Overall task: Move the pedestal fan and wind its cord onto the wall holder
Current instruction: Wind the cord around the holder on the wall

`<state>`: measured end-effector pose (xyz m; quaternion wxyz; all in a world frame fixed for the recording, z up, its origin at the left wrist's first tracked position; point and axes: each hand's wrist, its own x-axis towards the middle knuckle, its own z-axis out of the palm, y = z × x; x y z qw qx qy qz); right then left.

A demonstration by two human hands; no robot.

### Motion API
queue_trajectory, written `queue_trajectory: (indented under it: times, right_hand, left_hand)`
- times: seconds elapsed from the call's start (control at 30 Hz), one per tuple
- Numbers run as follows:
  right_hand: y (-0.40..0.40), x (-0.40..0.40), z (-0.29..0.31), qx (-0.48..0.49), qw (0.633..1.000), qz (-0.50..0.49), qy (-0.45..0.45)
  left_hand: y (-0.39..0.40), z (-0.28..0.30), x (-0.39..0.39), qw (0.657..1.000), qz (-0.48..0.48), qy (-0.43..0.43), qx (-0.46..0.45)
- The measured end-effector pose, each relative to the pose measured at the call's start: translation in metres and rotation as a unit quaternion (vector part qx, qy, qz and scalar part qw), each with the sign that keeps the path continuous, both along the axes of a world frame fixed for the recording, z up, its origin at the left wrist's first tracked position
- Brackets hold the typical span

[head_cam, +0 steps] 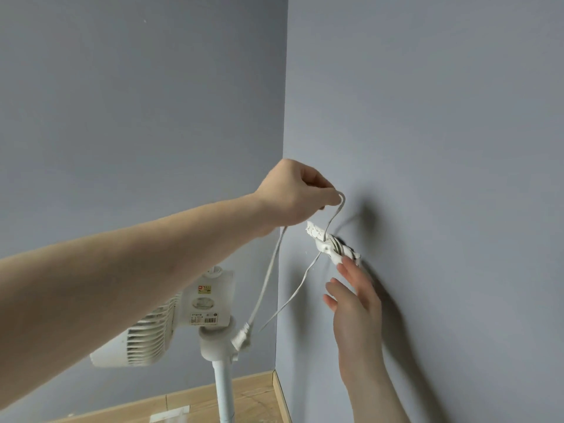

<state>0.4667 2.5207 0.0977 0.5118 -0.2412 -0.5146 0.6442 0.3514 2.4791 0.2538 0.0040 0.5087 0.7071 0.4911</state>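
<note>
The white cord (331, 218) is partly wound on the wall holder (331, 244), a small white bracket fixed to the grey-blue wall (442, 148) just right of the room corner. Several turns lie around the holder's middle. From there the cord rises in a loop to the left hand (294, 193), whose grip is closed on the cord, pinching the top of the loop just above the holder. One strand drops from that hand to the plug (242, 334), which hangs beside the neck of the fan (171, 319); a thinner strand runs from the holder down toward the corner. The right hand (354, 303) has its fingers spread wide and holds nothing, fingertips touching the holder's lower end, palm close to the wall. The fan stands in the corner on its white pole (224, 389), head tilted, above the wooden floor (250, 398).
</note>
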Motion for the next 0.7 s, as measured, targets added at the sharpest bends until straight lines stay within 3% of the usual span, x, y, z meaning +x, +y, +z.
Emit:
queue_trajectory:
  times: [0.13,0.27,0.37,0.47,0.7]
  right_hand:
    - [-0.016,0.001,0.003,0.009,0.999,0.036,0.014]
    - [-0.025,0.013,0.007,0.004,0.995,0.084,0.06]
    - [-0.024,0.023,0.003,0.008,0.998,0.032,0.062]
    - [-0.016,0.032,-0.008,-0.004,0.996,-0.044,0.074]
    - [-0.013,0.028,-0.042,0.047,0.98,-0.175,0.085]
  left_hand:
    - [-0.009,-0.018,0.007,0.996,-0.067,-0.037,-0.048]
    - [-0.019,-0.033,0.01,0.985,-0.134,-0.012,-0.111]
    - [-0.023,-0.044,0.001,0.987,-0.116,0.015,-0.114]
    - [-0.018,-0.059,-0.014,0.986,-0.024,0.101,-0.131]
    - [0.0,-0.095,-0.017,0.941,0.0,0.277,-0.193]
